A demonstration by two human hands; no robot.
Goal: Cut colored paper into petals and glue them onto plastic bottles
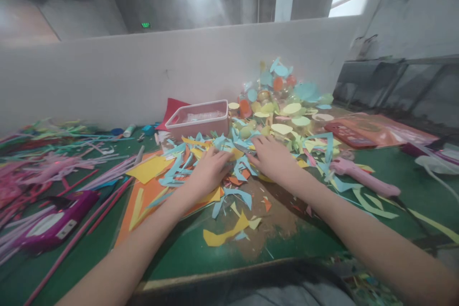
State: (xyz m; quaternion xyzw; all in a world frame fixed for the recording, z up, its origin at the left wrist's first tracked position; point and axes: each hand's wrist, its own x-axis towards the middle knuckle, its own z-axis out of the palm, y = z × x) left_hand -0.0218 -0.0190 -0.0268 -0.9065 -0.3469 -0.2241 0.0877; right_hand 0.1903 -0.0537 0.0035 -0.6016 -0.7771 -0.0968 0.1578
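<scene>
Both of my hands are in a heap of cut paper scraps (175,172) in blue, yellow and orange. My left hand (212,168) lies at the middle of the heap, its fingers curled down among the strips; what they hold, if anything, is hidden. Just right of it, my right hand (271,157) reaches in palm down, thumb and fingers apart, touching the scraps. A thin grey blade-like piece (241,147) shows between the hands, too blurred to name. Yellow offcuts (225,235) lie nearer me on the green tabletop (172,260).
A pink basket (199,126) stands behind the heap. Paper ovals and clear domes (279,95) pile up at back right. A pink glue gun (364,177) and red phone-like case (349,135) lie right. Left are a purple device (57,222) and coloured stems (82,191).
</scene>
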